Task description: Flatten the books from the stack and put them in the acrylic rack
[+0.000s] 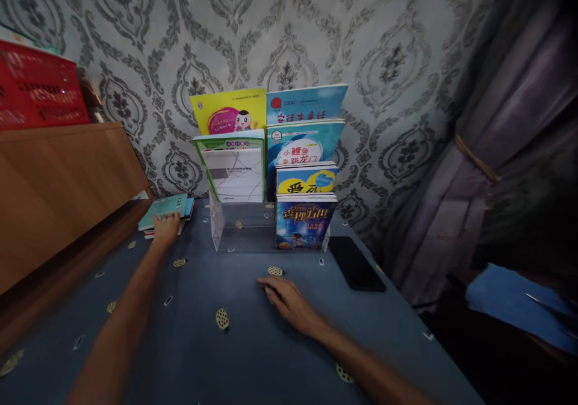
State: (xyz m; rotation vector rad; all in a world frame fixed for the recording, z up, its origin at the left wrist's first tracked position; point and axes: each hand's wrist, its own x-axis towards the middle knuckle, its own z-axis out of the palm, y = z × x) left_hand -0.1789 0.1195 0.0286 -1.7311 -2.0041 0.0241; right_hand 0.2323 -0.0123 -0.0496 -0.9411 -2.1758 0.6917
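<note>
Right hand: hanging low over, or resting on, the counter, fingers loosely extended, gripping nothing.
Phone: lying dark and flat at right, well apart from the stack.
Left hand: laying its fingers across the stack's top cover; whether the thumb is clamping cannot be told.
Stack of books: sitting on the counter's left, probably light, flexible and prone to sliding cover over cover; edges pinched top and bottom are likely giving the surest hold.
Wooden panel: crowding the stack's left side.
Transparent rack: standing mid-counter, looking stiff and perhaps brittle, holding upright books.
Red basket: perching above the panel.
Patterned wallpaper: rising behind.
</note>
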